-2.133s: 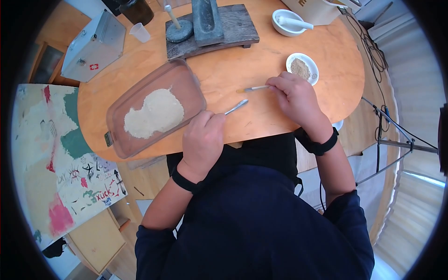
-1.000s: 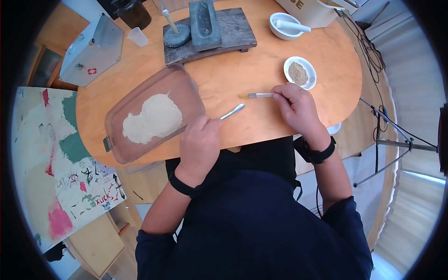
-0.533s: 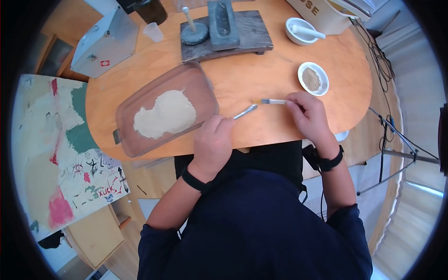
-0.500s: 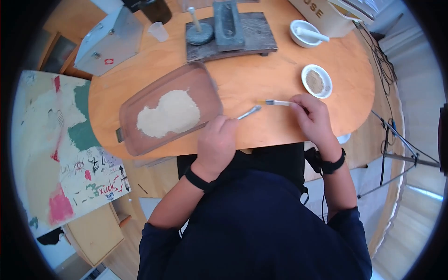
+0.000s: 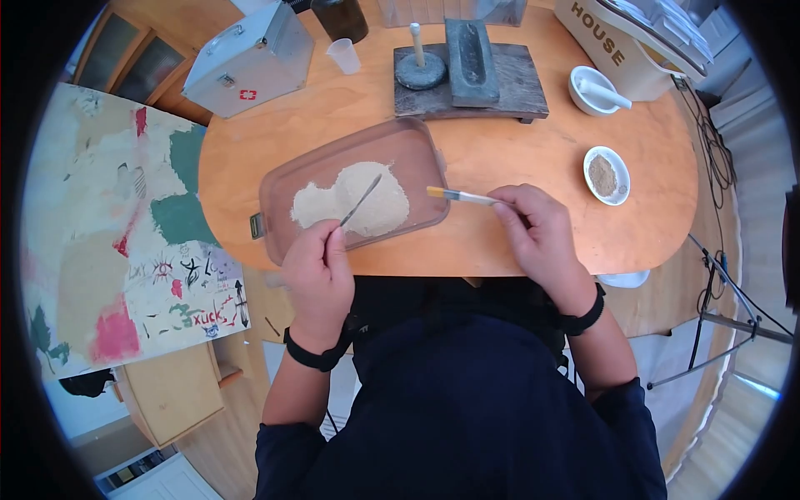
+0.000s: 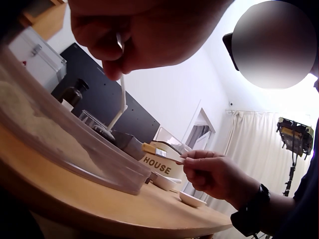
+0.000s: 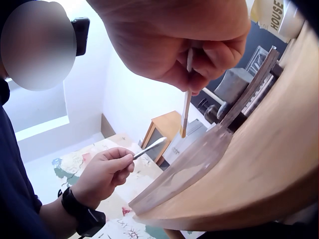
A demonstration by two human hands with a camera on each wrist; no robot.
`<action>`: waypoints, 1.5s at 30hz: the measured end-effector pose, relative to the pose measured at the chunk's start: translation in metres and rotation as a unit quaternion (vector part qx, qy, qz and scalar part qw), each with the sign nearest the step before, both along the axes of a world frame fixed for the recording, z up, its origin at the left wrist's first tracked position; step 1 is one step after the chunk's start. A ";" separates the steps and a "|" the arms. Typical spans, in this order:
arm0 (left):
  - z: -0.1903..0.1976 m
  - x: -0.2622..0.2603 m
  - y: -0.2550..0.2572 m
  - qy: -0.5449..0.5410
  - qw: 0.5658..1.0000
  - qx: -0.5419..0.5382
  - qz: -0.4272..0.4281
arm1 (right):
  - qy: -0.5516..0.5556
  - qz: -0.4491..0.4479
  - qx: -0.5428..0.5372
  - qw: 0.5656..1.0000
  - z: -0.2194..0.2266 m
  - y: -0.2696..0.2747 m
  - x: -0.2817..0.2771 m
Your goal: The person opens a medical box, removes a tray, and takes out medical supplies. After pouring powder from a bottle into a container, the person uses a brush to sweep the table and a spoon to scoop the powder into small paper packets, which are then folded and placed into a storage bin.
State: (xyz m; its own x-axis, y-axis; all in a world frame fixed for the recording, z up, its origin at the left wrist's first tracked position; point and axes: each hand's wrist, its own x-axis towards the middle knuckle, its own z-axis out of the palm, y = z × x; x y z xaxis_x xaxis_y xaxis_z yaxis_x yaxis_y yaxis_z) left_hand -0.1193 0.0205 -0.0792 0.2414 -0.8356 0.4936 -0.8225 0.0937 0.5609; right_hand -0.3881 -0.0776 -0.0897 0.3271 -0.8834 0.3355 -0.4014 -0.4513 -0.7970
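My left hand (image 5: 321, 279) pinches a slim metal spatula (image 5: 361, 201) at the tray's near edge. Its blade overlaps the pale powder (image 5: 390, 207) heaped in the brownish see-through tray (image 5: 304, 169). The right wrist view shows the spatula (image 7: 150, 147) tilted upward, above the tray's rim. Between thumb and fingers, my right hand (image 5: 540, 233) holds a flat paintbrush (image 5: 468, 197) with a pale handle. Yellow bristles point left, close to the tray's right end; in the left wrist view the brush (image 6: 160, 152) lies nearly level. A small white dish (image 5: 621, 194) of brown powder (image 5: 602, 177) stands beyond that hand.
At the back, a dark wooden stand (image 5: 521, 79) bears a stone trough (image 5: 472, 67) and a round stone with an upright handle (image 5: 421, 72). A white mortar with pestle (image 5: 602, 93), a plastic cup (image 5: 343, 56), a metal case (image 5: 250, 62) and a HOUSE bin (image 5: 617, 46) surround it.
My left hand has turned and moved from the tray's right end leftward, bringing the spatula over the powder. The brush has come nearer the tray. The head view has shifted.
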 end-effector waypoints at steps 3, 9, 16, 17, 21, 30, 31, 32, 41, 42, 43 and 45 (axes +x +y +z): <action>-0.007 0.012 0.010 0.040 0.998 0.052 0.013 | 0.055 0.009 -0.017 0.998 -0.004 -0.001 0.014; -0.010 0.015 0.027 0.055 0.990 0.125 0.023 | 0.044 -0.012 0.012 0.999 -0.010 0.002 0.019; -0.021 0.019 0.032 0.056 0.991 0.111 0.050 | 0.051 -0.019 0.006 0.999 -0.014 0.005 0.023; -0.019 0.021 0.032 0.064 0.991 0.104 0.058 | 0.051 -0.018 0.007 0.999 -0.015 0.005 0.024; -0.015 0.043 0.027 0.068 0.992 0.053 0.092 | 0.037 -0.033 0.058 0.997 -0.019 0.002 0.036; -0.036 0.121 -0.005 -0.120 0.979 -0.072 0.151 | -0.028 -0.001 -0.003 1.000 -0.041 -0.031 0.070; -0.043 0.124 -0.007 0.023 0.986 -0.047 0.159 | -0.049 0.005 0.035 0.998 -0.043 -0.031 0.073; -0.052 0.126 -0.010 0.166 0.972 -0.021 0.163 | -0.068 0.010 0.072 0.995 -0.045 -0.031 0.075; -0.066 0.127 -0.009 0.450 0.878 -0.070 0.147 | -0.092 0.010 0.140 0.986 -0.031 -0.016 0.070; -0.064 0.122 -0.005 0.464 0.874 -0.068 0.131 | -0.090 0.004 0.140 0.986 -0.027 -0.011 0.065; -0.062 0.117 -0.002 0.466 0.873 -0.066 0.127 | -0.081 0.005 0.141 0.987 -0.021 -0.006 0.058; -0.055 0.101 0.002 0.478 0.872 -0.048 0.095 | -0.069 0.004 0.144 0.987 -0.014 0.003 0.045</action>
State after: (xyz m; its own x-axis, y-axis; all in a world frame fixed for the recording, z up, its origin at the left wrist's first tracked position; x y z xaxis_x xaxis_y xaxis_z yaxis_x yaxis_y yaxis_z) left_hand -0.0188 0.0221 -0.1338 0.7107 -0.7011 0.0569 0.0100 0.0910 0.9958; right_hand -0.3434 -0.0744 -0.1034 0.3026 -0.9465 0.1119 -0.2773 -0.1998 -0.9398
